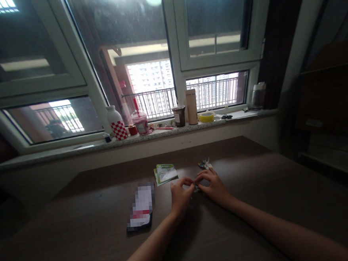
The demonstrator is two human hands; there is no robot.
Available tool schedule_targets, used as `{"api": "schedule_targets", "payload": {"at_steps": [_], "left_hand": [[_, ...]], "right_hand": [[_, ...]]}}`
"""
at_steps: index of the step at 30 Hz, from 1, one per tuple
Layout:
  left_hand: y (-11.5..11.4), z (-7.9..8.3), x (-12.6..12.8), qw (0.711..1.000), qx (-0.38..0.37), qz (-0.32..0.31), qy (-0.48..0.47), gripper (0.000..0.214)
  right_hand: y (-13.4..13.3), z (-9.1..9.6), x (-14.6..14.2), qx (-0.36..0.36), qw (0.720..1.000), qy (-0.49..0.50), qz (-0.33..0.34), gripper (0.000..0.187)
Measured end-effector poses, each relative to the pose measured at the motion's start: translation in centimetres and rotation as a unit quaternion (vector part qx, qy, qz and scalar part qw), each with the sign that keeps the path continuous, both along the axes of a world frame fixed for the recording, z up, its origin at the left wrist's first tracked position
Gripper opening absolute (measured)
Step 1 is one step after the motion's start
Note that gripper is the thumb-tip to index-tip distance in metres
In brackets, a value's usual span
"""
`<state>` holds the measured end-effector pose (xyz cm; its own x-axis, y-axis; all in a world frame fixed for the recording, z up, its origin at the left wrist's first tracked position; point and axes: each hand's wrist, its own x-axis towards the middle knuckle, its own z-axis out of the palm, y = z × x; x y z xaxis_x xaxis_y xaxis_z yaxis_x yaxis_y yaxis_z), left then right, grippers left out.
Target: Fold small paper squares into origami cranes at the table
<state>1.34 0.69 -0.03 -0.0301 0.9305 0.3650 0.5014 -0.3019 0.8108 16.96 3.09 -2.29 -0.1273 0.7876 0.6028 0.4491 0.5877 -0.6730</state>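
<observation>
Near phone (142, 204) and packets (166, 173), left hand (182, 191) and right hand (212, 186) tight on small piece (196, 188)

I cannot identify the small piece (196, 188) pinched between left hand (181, 191) and right hand (213, 186); they cover most of it. Small pile (205, 163) beyond, partly hidden by the right hand: perhaps scraps, too small to be sure. Phone (142, 206) display pixelated. Packets' (166, 173) print illegible to me. Both forearms (149, 243) cut off, likewise the table's (88, 224) near side.
</observation>
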Motion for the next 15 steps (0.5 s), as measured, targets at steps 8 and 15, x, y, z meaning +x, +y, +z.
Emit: {"api": "schedule_targets", "payload": {"at_steps": [8,15], "left_hand": [[-0.63,0.63,0.48,1.0,0.0,0.013,0.006,0.007],[-0.41,0.26,0.16,1.0,0.007,-0.009,0.026,0.012]], "right_hand": [[0.03,-0.31,-0.33,-0.07,0.996,0.055,0.001,0.003],[0.39,-0.36,0.0,-0.073,0.995,0.071,0.006,0.005]]}}
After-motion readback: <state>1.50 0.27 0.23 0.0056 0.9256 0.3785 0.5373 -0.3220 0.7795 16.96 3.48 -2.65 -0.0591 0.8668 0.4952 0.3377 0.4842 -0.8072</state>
